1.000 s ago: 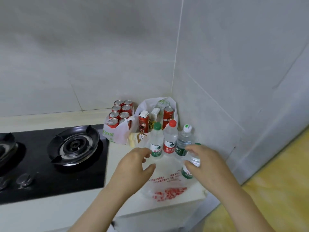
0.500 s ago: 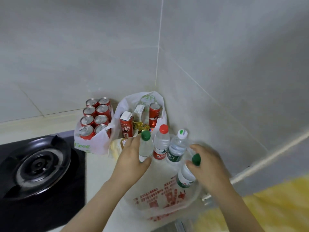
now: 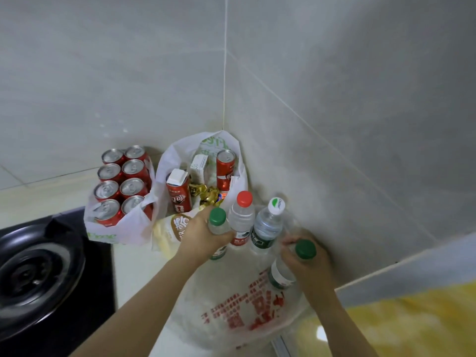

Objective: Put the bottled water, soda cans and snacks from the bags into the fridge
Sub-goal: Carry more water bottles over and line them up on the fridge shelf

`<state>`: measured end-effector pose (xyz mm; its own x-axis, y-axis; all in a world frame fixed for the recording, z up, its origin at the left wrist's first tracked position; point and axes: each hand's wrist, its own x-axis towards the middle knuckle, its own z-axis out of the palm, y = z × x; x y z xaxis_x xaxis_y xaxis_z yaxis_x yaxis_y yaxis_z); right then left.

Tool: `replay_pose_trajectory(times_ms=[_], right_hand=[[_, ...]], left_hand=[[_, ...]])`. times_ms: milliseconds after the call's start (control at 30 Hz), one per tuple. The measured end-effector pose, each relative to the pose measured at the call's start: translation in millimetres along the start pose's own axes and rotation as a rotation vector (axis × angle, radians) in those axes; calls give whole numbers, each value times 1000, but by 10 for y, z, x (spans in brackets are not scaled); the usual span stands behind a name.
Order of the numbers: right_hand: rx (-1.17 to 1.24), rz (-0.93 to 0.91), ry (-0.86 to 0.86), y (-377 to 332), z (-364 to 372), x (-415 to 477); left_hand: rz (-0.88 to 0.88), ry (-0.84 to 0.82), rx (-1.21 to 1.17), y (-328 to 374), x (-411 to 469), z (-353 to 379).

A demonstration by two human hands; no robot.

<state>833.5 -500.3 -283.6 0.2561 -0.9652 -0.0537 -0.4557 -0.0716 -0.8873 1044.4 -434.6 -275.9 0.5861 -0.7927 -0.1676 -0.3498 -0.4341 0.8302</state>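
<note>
Several water bottles stand in a clear bag with red print [image 3: 242,320] at the counter's corner. My left hand [image 3: 203,235] grips the neck of a green-capped bottle [image 3: 217,222]. Beside it stand a red-capped bottle [image 3: 240,220] and a white-capped bottle [image 3: 268,225]. My right hand [image 3: 306,269] grips another green-capped bottle [image 3: 283,271], which leans to the right. Behind them, a white bag [image 3: 128,228] holds several red soda cans [image 3: 121,184]. A second white bag [image 3: 175,155] holds red cartons, a can [image 3: 225,168] and gold-wrapped snacks [image 3: 206,194].
A black gas hob [image 3: 38,274] with a burner lies on the left of the pale counter [image 3: 134,264]. Grey tiled walls meet in a corner right behind the bags. A cream snack packet [image 3: 170,233] lies in front of the bags. Yellow floor [image 3: 412,323] shows at the lower right.
My left hand has closed round the left green-capped bottle's neck. My right hand has taken a firmer hold on the right one. The view has moved closer to the bags.
</note>
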Motion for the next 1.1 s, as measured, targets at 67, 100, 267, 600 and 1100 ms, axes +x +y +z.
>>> replay_pose_trajectory(times_ms=[67, 100, 267, 600, 1100], right_hand=[[3, 19, 14, 27, 27, 29], [3, 21, 29, 40, 38, 31], [61, 20, 157, 111, 122, 3], [147, -108, 215, -58, 93, 33], [422, -509, -391, -1093, -375, -284]], left_hand=[[-15, 6, -17, -6, 30, 16], [-34, 10, -32, -14, 46, 19], [-112, 6, -55, -41, 86, 1], [-131, 76, -138, 68, -288, -8], [1, 695, -399, 878, -1881, -414]])
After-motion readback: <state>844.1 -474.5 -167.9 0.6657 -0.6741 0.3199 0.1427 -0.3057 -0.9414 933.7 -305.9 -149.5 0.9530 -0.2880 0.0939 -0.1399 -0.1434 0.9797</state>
